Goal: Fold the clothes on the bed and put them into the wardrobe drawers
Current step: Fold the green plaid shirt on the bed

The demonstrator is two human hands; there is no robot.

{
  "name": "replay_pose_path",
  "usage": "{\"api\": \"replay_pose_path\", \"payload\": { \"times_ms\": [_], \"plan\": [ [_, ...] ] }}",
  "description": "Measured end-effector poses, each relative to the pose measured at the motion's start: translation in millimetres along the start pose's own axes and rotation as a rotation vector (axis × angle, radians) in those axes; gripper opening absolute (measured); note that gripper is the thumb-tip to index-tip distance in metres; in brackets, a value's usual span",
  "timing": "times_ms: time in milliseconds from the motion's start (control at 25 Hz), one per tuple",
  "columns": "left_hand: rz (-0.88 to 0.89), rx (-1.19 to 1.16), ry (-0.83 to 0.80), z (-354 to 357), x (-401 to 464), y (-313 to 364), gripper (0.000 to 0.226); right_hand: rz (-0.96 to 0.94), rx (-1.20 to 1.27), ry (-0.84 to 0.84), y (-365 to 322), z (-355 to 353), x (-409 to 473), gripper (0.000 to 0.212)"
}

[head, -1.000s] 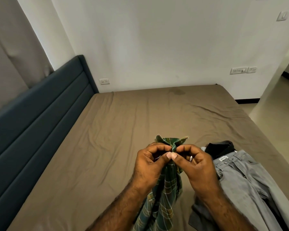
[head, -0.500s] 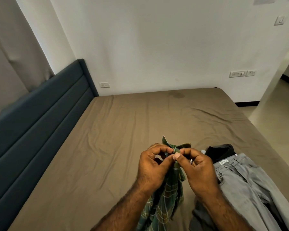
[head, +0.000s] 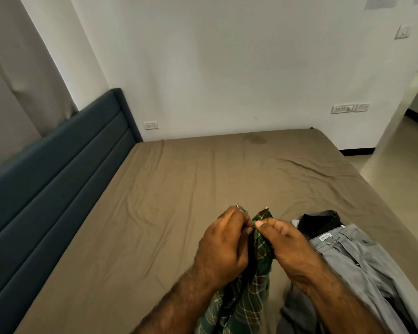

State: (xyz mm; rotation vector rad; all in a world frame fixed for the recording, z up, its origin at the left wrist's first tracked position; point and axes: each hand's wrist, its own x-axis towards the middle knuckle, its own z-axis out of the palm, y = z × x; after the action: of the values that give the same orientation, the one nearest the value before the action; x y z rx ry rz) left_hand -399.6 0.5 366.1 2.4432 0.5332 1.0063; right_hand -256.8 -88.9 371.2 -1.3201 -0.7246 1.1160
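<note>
Currently, head view only: I'm holding the green plaid shirt (head: pixel 256 280) up over the near part of the bed (head: pixel 179 201). My left hand (head: pixel 223 249) is pinching one side of the shirt's top edge, fingers curled round the cloth. My right hand (head: pixel 291 242) is pinching the other side, thumb pressed against the fabric. Both grips are closed on the shirt, hands almost touching, two collar-like tips poking up above the knuckles. The rest of the shirt is hanging down between my forearms and bunching near the bottom edge of the frame; I can't tell whether its lower end is touching the sheet.

Grey jeans (head: pixel 355 266) are lying unfolded on the bed to my right, just beside my right forearm, with a black garment (head: pixel 321 220) partly under their waistband at the far end. Neither looks folded. No wardrobe or drawers are showing in this view.

Step, as I'm judging it: sorting out the shirt's top edge, maybe matching the collar or fastening, before folding. Task looks early, nothing put away. Next move is probably calling for spreading my hands apart to open the shirt flat, then laying it on the free sheet to my left, well apart from the jeans, for folding.
</note>
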Motion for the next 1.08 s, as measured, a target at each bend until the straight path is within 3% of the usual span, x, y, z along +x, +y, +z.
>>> {"api": "replay_pose_path", "payload": {
  "times_ms": [120,400,560,760,880,1080],
  "plan": [
    [0.09,0.172,-0.019,-0.4,0.0,0.0,0.015,-0.027,-0.14,0.049,1.4,1.5,5.2,0.038],
    [-0.033,0.231,0.011,-0.5,-6.0,9.5,0.029,-0.097,-0.242,0.118,-4.7,6.0,2.2,0.019],
    [-0.121,-0.009,0.089,-7.1,-1.5,-0.9,0.007,-0.052,-0.083,0.045,-9.4,0.9,3.1,0.017],
    [-0.335,-0.265,0.216,-1.4,-0.4,2.0,0.014,-0.059,-0.057,0.086,-4.0,0.1,10.7,0.002],
    [-0.435,-0.241,0.236,2.2,-2.8,0.3,0.018,-0.228,-0.181,0.134,2.4,-1.1,5.8,0.007],
    [-0.671,-0.556,0.136,5.2,-1.9,4.8,0.014,-0.416,-0.494,0.239,11.5,4.1,4.9,0.017]
  ]
}}
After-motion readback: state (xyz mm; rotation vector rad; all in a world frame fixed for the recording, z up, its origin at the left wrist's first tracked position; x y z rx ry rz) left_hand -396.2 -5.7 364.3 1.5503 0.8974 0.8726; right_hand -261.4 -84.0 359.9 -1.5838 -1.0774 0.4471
